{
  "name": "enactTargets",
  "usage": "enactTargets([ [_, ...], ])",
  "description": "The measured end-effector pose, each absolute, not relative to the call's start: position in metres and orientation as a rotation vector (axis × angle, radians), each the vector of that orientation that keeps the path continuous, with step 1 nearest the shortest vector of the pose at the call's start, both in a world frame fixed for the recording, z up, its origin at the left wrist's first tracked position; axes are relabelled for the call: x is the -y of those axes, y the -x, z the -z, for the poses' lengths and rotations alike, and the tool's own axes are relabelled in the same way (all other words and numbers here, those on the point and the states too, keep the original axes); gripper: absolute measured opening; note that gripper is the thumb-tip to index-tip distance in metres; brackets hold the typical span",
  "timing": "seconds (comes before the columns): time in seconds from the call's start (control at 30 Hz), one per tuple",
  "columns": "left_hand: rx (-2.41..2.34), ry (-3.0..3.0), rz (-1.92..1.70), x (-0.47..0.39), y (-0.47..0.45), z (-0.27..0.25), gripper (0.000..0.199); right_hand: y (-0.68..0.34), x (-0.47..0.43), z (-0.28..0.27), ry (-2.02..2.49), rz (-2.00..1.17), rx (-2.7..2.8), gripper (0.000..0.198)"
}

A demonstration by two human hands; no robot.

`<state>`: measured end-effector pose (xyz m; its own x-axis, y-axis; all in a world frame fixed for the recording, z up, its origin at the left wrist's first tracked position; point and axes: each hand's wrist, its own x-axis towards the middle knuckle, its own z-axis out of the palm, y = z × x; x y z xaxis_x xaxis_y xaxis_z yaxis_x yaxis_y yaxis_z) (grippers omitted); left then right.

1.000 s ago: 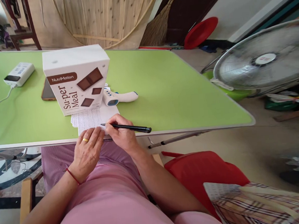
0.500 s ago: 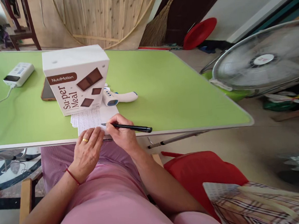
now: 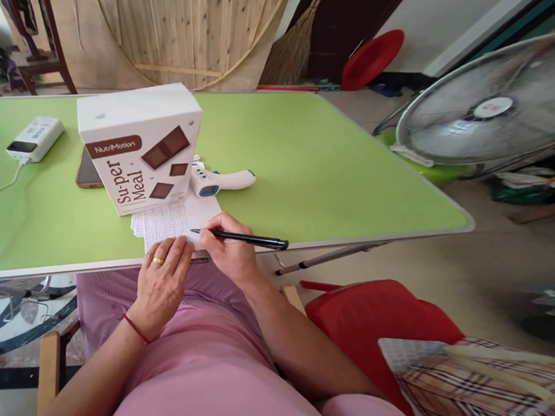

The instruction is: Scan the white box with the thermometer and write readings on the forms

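My right hand [image 3: 228,246] is closed around a black pen [image 3: 251,237], its tip pointing left at the paper. Small rows of writing fill the left side of the paper sheet [image 3: 165,223], while its right side is mostly blank. Flat on the sheet's lower edge lies my left hand [image 3: 165,269], fingers stretched out, with a ring on one finger. Just behind the sheet stands a white "Su-per Meal" box [image 3: 144,155], covering part of the papers. A white handheld thermometer [image 3: 221,180] rests right of the box.
On the green table [image 3: 293,168] a phone [image 3: 88,171] lies partly behind the box. A white power bank [image 3: 35,137] with a cable is at the left. To the right stand a large fan [image 3: 492,108] and a red chair [image 3: 379,315] with a checked cloth bag [image 3: 472,379].
My right hand and the pen have shifted slightly to the right along the paper. The left hand stays in place.
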<state>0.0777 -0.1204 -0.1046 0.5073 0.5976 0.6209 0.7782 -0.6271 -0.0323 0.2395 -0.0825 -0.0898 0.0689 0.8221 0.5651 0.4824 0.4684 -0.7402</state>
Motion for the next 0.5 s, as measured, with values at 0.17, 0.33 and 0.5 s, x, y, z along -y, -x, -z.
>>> enactTargets([
  [0.17,1.165,2.45,0.82,0.1205,-0.0781,0.1053,0.029,-0.2387,0.0817,0.0914,1.165,-0.359,1.582,0.012],
  [0.33,1.154,2.453,0.838,0.1205,-0.0775,0.1064,0.031,-0.2373,0.0814,0.0911,1.18,-0.377,1.58,0.013],
  [0.5,1.155,2.455,0.834,0.1202,-0.078,0.1055,0.03,-0.2383,0.0814,0.0892,1.192,-0.398,1.595,0.013],
])
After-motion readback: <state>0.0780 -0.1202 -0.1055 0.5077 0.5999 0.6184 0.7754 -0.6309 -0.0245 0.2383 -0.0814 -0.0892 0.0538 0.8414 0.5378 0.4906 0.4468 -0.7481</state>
